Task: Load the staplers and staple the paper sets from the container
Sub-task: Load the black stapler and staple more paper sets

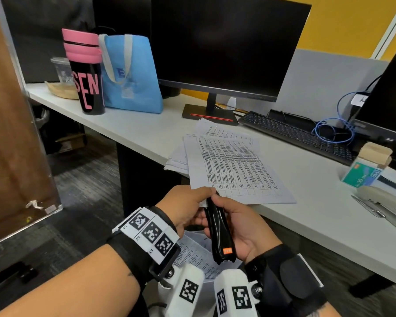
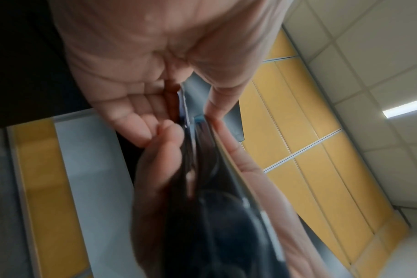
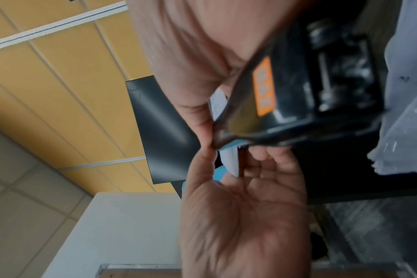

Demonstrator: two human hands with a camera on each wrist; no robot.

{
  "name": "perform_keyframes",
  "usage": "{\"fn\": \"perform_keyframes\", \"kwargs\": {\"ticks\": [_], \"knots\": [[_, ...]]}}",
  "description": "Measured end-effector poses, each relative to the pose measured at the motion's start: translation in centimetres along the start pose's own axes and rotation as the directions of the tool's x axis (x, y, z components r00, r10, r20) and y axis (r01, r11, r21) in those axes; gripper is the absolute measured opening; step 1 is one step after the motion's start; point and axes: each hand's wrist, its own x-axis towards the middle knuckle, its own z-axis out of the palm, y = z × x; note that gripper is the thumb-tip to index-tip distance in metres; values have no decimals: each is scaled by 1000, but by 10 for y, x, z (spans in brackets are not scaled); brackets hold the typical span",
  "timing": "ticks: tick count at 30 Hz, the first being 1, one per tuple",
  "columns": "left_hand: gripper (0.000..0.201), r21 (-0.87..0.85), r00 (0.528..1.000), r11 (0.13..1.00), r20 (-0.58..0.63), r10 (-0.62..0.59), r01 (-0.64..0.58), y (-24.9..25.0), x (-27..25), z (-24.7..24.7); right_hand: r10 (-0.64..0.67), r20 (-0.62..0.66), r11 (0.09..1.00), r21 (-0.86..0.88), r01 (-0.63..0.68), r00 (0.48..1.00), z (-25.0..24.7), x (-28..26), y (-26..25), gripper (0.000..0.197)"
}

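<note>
Both hands (image 1: 217, 216) curled, gripping black stapler (image 1: 220, 232).

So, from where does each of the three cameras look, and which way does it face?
Head: worn on the head, looks forward and down at the white desk; both forearms show, with the left hand and right hand on the glossy black stapler.
Left wrist: looks up along the left palm.
Right wrist: looks up along the right palm.
Shared: all three see the stapler.
</note>
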Motion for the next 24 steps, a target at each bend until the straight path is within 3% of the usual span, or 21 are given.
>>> {"fn": "perform_keyframes", "kwargs": {"ticks": [3,5,6,8,9,10,12,13,14,15,16,17,19,22,24], "knots": [[23,4,998,1000,48,-26,26,6,-2,-2,-21,30,1000,10,20,999,-2,-3,-3,38],[30,79,999,996,18,-47,45,12,0,-5,-1,80,999,46,-3,997,-8,-6,-8,42],[27,128,999,992,-44,-16,21,14,1,-7,6,101,998,68,-13,995,-12,-7,-10,44],[10,315,968,943,-185,171,-107,19,3,-15,15,131,996,90,-27,991,-18,-8,-10,44],[24,486,931,856,-201,305,-176,19,4,-21,22,143,996,86,-35,990,-21,-10,-9,41],[40,679,898,695,-121,424,-237,18,4,-27,37,147,997,68,-47,988,-24,-10,-7,38],[60,878,814,293,166,557,-379,16,3,-36,78,151,997,9,-81,985,-27,-10,-2,34],[61,872,759,154,302,577,-465,14,5,-39,102,154,995,-25,-99,983,-28,-10,1,35],[55,835,704,81,402,585,-544,14,7,-42,126,158,991,-61,-117,979,-29,-10,4,37],[46,796,671,63,461,581,-602,14,10,-43,148,164,986,-95,-134,975,-28,-9,7,37],[36,763,655,85,485,580,-640,14,11,-43,164,168,982,-124,-145,972,-28,-8,10,37],[26,746,671,154,464,579,-648,15,12,-41,177,170,977,-148,-152,970,-27,-8,11,35],[9,706,757,379,343,556,-599,18,9,-33,186,157,971,-179,-158,970,-27,-6,13,34],[14,547,865,691,138,482,-472,23,6,-17,175,139,972,-180,-149,975,-27,-4,14,36],[20,425,898,805,46,438,-414,27,8,-12,174,133,973,-173,-150,976,-28,-3,15,37]]}}
